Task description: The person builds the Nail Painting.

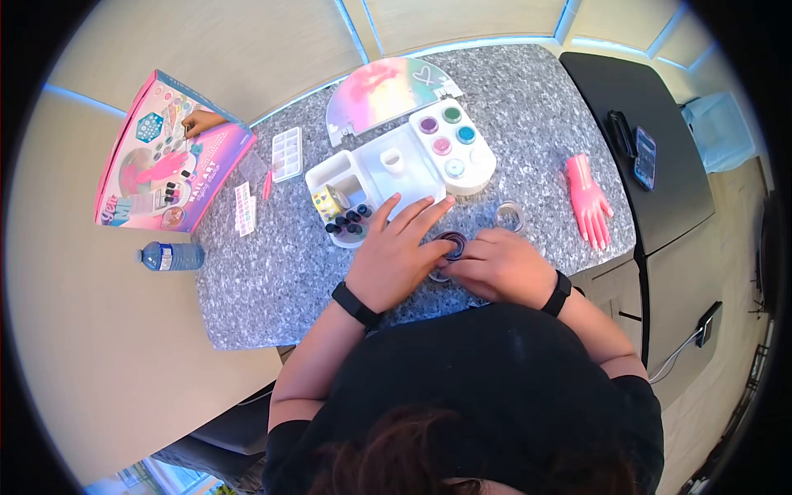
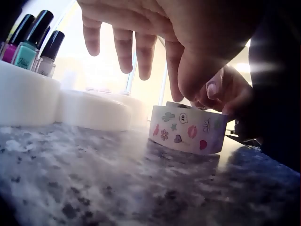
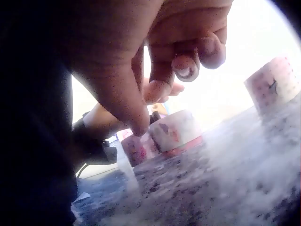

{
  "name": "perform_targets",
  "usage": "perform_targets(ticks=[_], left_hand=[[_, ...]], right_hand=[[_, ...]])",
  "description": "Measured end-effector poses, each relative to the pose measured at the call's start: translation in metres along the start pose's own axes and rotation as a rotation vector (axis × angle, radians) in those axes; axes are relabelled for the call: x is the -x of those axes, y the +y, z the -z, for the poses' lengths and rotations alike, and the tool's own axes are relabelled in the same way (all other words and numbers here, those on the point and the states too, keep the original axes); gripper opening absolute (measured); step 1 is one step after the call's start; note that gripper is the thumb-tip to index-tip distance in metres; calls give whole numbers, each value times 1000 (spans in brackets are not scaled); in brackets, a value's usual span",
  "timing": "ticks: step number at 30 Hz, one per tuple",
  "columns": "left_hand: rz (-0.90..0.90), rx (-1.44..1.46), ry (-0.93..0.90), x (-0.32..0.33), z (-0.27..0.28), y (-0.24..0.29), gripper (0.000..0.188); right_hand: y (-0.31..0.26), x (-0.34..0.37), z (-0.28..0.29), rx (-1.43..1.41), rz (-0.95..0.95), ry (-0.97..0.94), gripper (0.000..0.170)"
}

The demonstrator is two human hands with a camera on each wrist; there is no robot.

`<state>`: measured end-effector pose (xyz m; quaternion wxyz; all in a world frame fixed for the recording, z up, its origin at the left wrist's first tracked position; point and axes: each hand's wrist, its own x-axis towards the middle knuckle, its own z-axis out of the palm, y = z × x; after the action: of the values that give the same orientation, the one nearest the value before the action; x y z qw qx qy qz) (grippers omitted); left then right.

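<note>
A roll of stickers (image 2: 188, 129) printed with hearts, lips and flowers stands on the speckled tabletop. My left hand (image 1: 396, 260) reaches over it, its fingers long and spread, with the thumb and a fingertip down at the roll's top. From the other side my right hand (image 1: 507, 268) has its fingers curled, thumb and index pinching at the roll's edge. In the head view a dark-centred sticker roll (image 1: 451, 236) shows between the hands, with part of another roll just below it. A further sticker roll (image 1: 509, 217) stands beyond the right hand.
Ahead sits a white nail-art case (image 1: 375, 154) with nail polish bottles (image 1: 351, 221) and glitter pots (image 1: 442, 146). To the right lies a pink model hand (image 1: 588, 206). Leftward are a gem tray (image 1: 287, 154), a boxed kit (image 1: 165, 157) and a water bottle (image 1: 171, 256).
</note>
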<state>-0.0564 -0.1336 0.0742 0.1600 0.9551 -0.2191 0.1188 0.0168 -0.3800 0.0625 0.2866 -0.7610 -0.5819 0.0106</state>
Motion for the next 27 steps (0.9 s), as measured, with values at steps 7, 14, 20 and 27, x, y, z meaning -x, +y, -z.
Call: perform_targets(ticks=[7,14,20,27], left_hand=[[17,4,-51,5,-1,-6,11],[-11,48,-79,2,2,-5,12],[-5,87,-56,-1,0,0,18],[-41,132,11,-14,7,5,40]], right_hand=[[4,6,6,63,-64,-61,12],[9,9,3,172,-173,70,20],[8,20,22,263,-353,252,22],[14,24,22,286,-402,84,14]])
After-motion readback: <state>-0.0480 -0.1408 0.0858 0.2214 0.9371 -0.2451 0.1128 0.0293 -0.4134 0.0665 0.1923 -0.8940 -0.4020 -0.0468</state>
